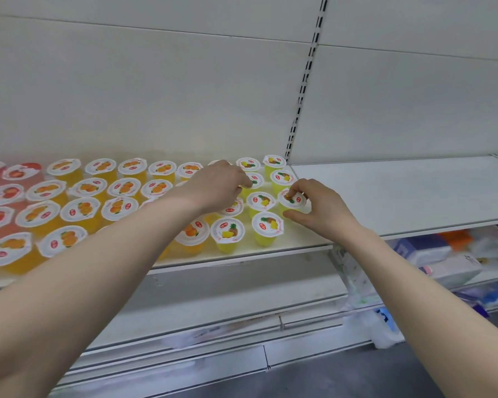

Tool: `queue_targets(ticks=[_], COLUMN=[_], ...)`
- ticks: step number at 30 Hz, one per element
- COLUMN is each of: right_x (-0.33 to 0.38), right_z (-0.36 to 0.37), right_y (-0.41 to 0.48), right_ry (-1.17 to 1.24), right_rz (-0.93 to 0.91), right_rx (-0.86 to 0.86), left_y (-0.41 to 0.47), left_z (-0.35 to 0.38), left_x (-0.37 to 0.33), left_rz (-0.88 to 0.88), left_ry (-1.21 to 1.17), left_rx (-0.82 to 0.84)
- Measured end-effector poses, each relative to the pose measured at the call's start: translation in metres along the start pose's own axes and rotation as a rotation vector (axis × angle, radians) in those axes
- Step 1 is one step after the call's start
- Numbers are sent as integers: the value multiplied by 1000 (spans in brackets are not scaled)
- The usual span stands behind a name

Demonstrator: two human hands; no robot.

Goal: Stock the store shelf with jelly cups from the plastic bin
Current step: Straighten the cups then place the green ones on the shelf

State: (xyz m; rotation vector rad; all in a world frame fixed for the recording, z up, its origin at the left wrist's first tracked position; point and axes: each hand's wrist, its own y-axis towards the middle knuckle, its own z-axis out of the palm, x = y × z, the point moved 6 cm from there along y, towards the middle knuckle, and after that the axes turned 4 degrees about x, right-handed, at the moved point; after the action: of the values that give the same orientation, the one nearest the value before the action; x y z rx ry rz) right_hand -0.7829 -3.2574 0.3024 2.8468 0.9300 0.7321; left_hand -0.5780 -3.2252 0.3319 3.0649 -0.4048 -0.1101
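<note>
While both your bare arms reached over the shelf [296,244], your right hand [319,209] gripped a pineapple jelly cup [295,200] standing at the right end of the yellow block, forefinger curled on its lid and thumb against its near wall. Your left hand [216,185] was curled over a neighbouring pineapple cup [256,180] one row back and one column left, fingertips pinching its lid edge (your palm hid the cups just beneath it). Other pineapple cups [266,225] stood upright around them in rows, touching or just beside each other. Orange cups [81,209] filled the shelf to the left, and red cups [0,216] sat at the far left edge. The adjoining shelf [400,193] on the right was a white board, and soft packages [443,262] sat on the level below it.
</note>
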Motion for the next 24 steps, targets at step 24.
queue_targets(ticks=[24], right_x=[2], right_z=[-8], right_y=[86], right_ry=[-28], right_rz=[129], right_rx=[105], left_y=[10], left_z=[0], left_x=[4], left_rz=[-41], left_ry=[-32], left_rx=[-43])
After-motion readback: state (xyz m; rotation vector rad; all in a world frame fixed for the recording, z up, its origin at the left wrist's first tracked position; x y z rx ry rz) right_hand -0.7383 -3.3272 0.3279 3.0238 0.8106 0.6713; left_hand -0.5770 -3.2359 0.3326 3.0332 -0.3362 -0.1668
